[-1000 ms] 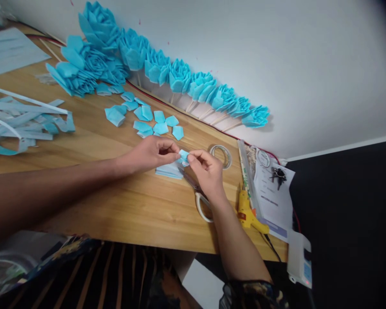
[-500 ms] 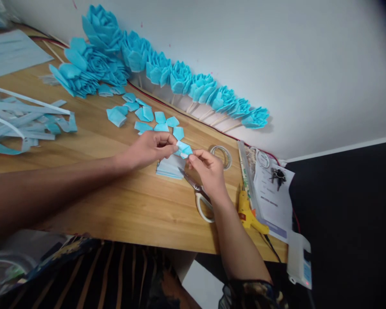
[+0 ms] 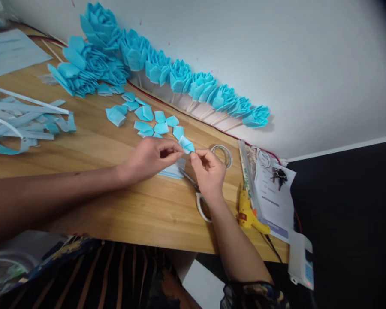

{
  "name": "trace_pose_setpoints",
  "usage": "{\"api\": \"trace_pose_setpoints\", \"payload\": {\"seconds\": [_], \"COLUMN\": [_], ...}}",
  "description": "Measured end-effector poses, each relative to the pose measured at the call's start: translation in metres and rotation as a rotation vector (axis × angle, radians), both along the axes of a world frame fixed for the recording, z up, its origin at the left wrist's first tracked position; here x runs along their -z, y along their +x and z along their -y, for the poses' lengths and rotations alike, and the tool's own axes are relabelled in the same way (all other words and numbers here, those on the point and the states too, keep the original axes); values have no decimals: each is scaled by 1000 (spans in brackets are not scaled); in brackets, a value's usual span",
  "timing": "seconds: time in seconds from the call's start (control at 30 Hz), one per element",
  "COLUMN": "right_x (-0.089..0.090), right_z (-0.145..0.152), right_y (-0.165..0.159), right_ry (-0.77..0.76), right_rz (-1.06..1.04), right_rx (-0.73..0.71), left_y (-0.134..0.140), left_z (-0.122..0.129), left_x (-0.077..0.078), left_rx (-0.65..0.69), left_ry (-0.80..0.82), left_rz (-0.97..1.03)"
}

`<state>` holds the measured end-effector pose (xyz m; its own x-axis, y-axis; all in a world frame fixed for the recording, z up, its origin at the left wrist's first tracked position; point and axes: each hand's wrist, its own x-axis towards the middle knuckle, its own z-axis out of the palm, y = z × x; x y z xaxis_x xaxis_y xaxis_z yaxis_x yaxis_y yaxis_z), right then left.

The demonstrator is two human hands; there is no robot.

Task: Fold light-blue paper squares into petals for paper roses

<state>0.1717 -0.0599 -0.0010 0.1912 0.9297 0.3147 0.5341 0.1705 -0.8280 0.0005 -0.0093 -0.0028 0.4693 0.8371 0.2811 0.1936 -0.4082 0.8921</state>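
A small folded blue fabric petal [image 3: 187, 144] is held up over the table between my hands. My right hand [image 3: 210, 171] pinches its right lower corner between thumb and fingers. From the other side, my left hand [image 3: 152, 159] has thumb and fingertips closed at the petal's lower left edge. Beneath the hands lies a stack of pale blue fabric pieces [image 3: 172, 172], partly covered. A pair of scissors [image 3: 200, 208] with white handles rests under my right wrist, its blades partly hidden. Several loose blue petals [image 3: 161, 128] are scattered just beyond my left hand.
Blue fabric flowers [image 3: 181, 76] on sticks line the wall, with more heaped at the left. Fabric strips [image 3: 22, 122] and a pale sheet [image 3: 14, 53] lie left. To the right are a tape roll [image 3: 229, 159], a yellow glue gun [image 3: 246, 210], papers [image 3: 273, 193] and keys [image 3: 279, 175].
The petal has moved slightly right and turned, its folded tip now upright. My left fingers have shifted to its lower edge, and my left hand sits a little lower.
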Motion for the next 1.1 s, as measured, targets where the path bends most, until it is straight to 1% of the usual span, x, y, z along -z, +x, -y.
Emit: {"api": "trace_pose_setpoints", "payload": {"seconds": [0.27,0.63,0.87,1.1], "right_x": [2,4,4,2], "right_z": [2,4,5,5], "right_y": [-3,-7,-8,-9], "right_ry": [20,13,34,77], "right_rz": [15,18,48,170], "right_rx": [17,-30,-48,-52], "left_y": [0,0,0,0], "left_z": [-1,-3,-3,-1], "left_x": [1,6,5,6], "left_rx": [-30,-26,-31,-28], "left_ry": [8,10,13,15], "left_rz": [-6,3,-21,-48]}}
